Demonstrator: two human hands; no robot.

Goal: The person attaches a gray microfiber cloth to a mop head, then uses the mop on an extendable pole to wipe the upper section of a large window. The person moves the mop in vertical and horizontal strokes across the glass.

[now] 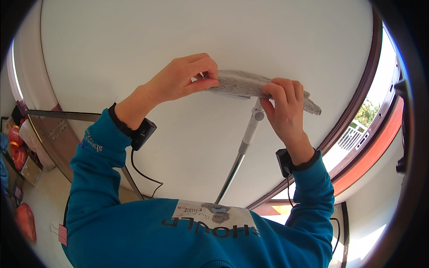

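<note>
A grey fluffy mop pad (241,82) stretches between my two hands, in front of a white wall. My left hand (187,77) pinches its left end between thumb and fingers. Towards the other end, my right hand (285,104) grips the pad, and a loose tip of fabric hangs out past its fingers. Under the pad shows a thin strip of the flat mop head (234,96); the rest of the head is hidden. The mop's pole (246,137), white at the joint and shiny metal lower down, slants down towards my chest.
The white wall (187,144) fills the middle. A dark-framed window or doorway (360,110) curves along the right. At left are a dark-edged glass panel (67,115), red objects (18,150) and a cardboard box (31,171). Cables (140,172) hang from black devices on both my wrists.
</note>
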